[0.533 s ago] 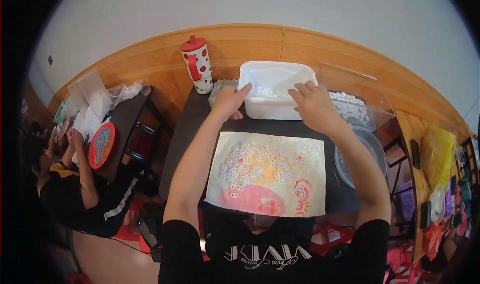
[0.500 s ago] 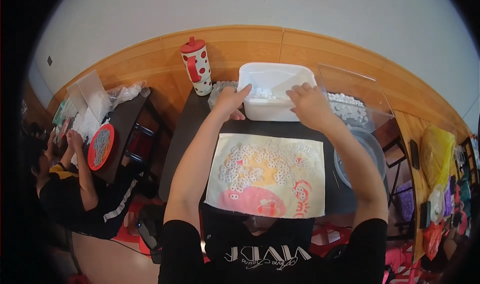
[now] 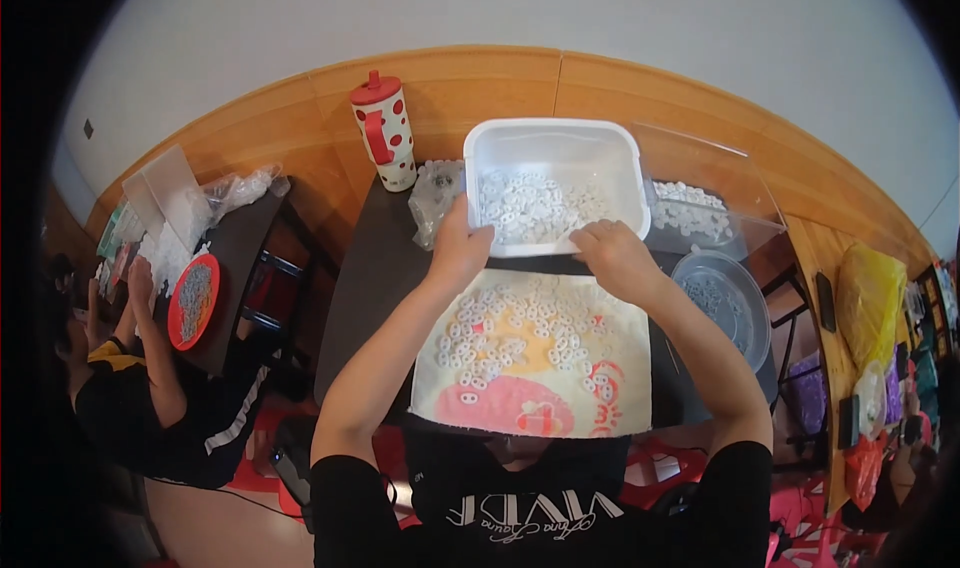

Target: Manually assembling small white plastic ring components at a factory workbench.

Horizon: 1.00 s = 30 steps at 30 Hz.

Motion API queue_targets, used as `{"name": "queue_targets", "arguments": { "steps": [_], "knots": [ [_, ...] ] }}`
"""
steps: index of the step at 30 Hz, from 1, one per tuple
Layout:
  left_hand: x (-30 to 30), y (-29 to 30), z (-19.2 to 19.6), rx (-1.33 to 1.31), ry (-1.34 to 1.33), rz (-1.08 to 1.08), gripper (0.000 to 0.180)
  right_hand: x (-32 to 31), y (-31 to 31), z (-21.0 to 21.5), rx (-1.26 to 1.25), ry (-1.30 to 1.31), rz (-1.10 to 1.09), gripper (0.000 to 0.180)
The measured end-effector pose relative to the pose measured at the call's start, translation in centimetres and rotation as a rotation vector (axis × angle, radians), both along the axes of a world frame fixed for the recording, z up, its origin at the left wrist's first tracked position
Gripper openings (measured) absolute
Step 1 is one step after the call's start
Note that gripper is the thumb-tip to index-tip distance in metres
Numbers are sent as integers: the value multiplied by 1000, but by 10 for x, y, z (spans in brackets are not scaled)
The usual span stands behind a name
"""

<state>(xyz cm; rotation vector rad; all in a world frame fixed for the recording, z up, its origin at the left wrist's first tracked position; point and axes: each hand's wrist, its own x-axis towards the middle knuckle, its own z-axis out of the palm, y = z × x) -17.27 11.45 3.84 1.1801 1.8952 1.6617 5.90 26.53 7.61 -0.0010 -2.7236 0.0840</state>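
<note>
A white rectangular plastic basin (image 3: 555,128) is tilted toward me at the back of the dark table, its inside in view. Small white oval pieces with two holes (image 3: 530,208) lie along its lower side. My left hand (image 3: 462,250) grips the basin's near left corner, thumb on the rim. With the fingers curled over the near rim on the right, my right hand (image 3: 612,256) holds the basin too. In front of it a pale printed cloth (image 3: 620,368) is spread out, with many similar white pieces (image 3: 480,338) loosely scattered over it.
Behind the table's left stands a spotted tumbler (image 3: 384,133) beside a clear plastic bag (image 3: 432,203). To the right are a clear bin of white pieces (image 3: 690,218) and a round clear tub (image 3: 755,313) holding small grey parts. Another person works at the left table near a red plate (image 3: 183,336).
The basin has tipped toward me, so its contents now show. My left hand has slid down to the near corner, and my right hand has moved from over the basin to its near rim.
</note>
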Motion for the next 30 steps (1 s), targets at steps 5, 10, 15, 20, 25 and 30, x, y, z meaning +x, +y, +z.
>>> {"name": "queue_targets", "arguments": {
  "steps": [5, 10, 15, 20, 25, 30],
  "knots": [
    [11, -4, -6, 98, 76, -1, 56, -13, 30, -7, -343, 27, -5, 24],
    [10, -7, -7, 81, 9, 15, 56, -68, 52, 8, -67, -350, -276, 44],
    [17, -6, -2, 82, 5, -18, 56, -110, 40, -11, -162, -507, -178, 66],
    [17, -10, 0, 48, 75, 32, 57, -126, 33, -5, -249, -584, -267, 64],
    [22, -10, 5, 22, 114, 56, 55, -129, 34, -20, -257, -546, -304, 58],
    [23, -16, 4, 32, 109, 49, 54, -121, 25, -20, -281, -266, -318, 44]
  ]
}}
